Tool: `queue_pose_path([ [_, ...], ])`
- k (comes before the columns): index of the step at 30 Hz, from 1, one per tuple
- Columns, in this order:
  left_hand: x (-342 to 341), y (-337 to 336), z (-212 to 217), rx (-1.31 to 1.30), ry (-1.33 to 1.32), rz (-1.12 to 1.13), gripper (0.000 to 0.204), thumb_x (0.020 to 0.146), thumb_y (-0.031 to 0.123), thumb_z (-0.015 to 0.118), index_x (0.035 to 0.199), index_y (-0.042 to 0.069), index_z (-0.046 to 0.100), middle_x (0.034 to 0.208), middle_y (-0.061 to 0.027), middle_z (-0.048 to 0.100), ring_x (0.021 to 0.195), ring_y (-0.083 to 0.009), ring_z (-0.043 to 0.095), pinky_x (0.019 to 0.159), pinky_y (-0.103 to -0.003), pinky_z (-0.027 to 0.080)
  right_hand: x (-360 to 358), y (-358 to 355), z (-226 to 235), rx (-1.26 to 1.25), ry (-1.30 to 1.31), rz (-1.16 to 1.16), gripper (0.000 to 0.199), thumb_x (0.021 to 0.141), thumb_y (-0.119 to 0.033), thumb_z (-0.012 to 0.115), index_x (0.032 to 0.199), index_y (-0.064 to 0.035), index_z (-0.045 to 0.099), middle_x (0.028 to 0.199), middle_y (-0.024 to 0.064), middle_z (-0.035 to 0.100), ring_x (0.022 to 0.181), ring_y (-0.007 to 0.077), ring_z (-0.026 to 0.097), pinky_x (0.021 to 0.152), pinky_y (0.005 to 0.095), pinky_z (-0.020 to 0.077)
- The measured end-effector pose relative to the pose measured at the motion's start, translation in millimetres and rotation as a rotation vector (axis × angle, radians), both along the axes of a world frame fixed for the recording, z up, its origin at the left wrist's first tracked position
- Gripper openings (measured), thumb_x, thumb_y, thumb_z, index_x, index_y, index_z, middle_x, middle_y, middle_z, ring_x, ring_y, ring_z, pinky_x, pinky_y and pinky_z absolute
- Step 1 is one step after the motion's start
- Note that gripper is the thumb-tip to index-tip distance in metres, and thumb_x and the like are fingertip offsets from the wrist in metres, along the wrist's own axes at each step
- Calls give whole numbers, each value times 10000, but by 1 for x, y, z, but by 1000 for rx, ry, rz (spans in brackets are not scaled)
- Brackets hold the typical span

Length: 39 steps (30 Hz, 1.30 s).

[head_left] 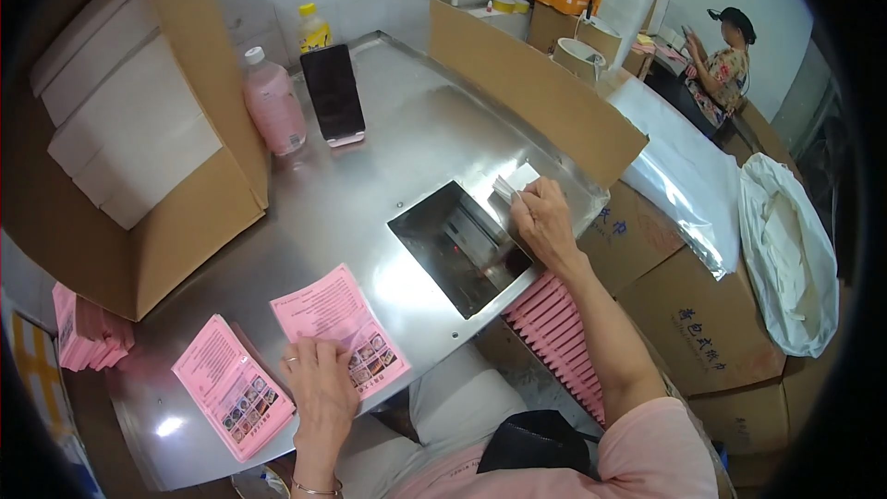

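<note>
Two bare hands are present over a metal table (416,129). Left hand (319,379), lower left of centre: palm down, fingers bent and close together, lying on pink leaflets (319,314); whether it grips them cannot be told. A leaflet stack (222,383) lies just beside, toward the lower left. Right hand (550,222), right of centre: thumb and fingers pinching a thin white piece (504,188) near the upper right edge of a rectangular opening (420,222). Below that forearm, pink packs (552,328) stand in a row toward the lower edge. Upper left: a carton (194,212) holding white bundles (139,139); beside it, a pink bottle (274,106) and a propped phone (334,92). Upper right: another person (725,69).
</note>
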State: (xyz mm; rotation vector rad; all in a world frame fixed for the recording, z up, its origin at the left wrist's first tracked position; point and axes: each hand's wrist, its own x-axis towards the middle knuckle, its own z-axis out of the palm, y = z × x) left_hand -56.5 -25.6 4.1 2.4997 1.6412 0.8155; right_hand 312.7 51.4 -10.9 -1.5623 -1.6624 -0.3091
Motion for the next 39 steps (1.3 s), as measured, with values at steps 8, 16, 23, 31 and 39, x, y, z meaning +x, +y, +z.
queue_pose_path([
  [8, 6, 0, 3, -15, -3, -17, 117, 851, 11, 637, 945, 22, 568, 951, -169, 533, 916, -358, 487, 785, -455, 368, 3, -3, -5, -20, 52, -40, 143, 868, -98, 629, 815, 21, 688, 861, 148, 583, 870, 315, 563, 772, 418, 468],
  [16, 41, 6, -2, 0, -121, -326, 183, 801, -19, 688, 944, 37, 587, 896, -147, 550, 864, -346, 528, 750, -449, 396, 1, -10, 11, 133, 47, -142, 437, 807, 86, 598, 1223, -42, 647, 1210, 178, 636, 1150, 381, 587, 998, 460, 466],
  [23, 17, -3, 20, -45, 24, -245, 510, 812, 231, 697, 1257, 9, 583, 1312, -213, 531, 1157, -421, 505, 898, -485, 416, -156, -118, 14, 65, -229, 866, 343, 827, -150, 596, 1135, -16, 664, 1091, 163, 631, 1005, 337, 635, 1040, 755, 302],
  [31, 44, 10, -8, 232, -141, 135, 816, 733, 462, 735, 1412, 82, 489, 1454, -208, 446, 1305, -480, 407, 943, -583, 336, -199, -33, 10, -198, -274, 615, 174, 794, -180, 647, 904, -48, 672, 894, 112, 645, 834, 289, 653, 1081, 707, 250],
  [39, 15, -5, 8, 13, 101, 151, 582, 819, 504, 697, 1268, 138, 636, 1357, -194, 512, 1249, -418, 438, 948, -570, 321, -148, -40, 46, -50, 99, 527, 295, 734, 83, 629, 1005, -6, 707, 1026, 157, 712, 967, 314, 688, 964, 455, 511],
])
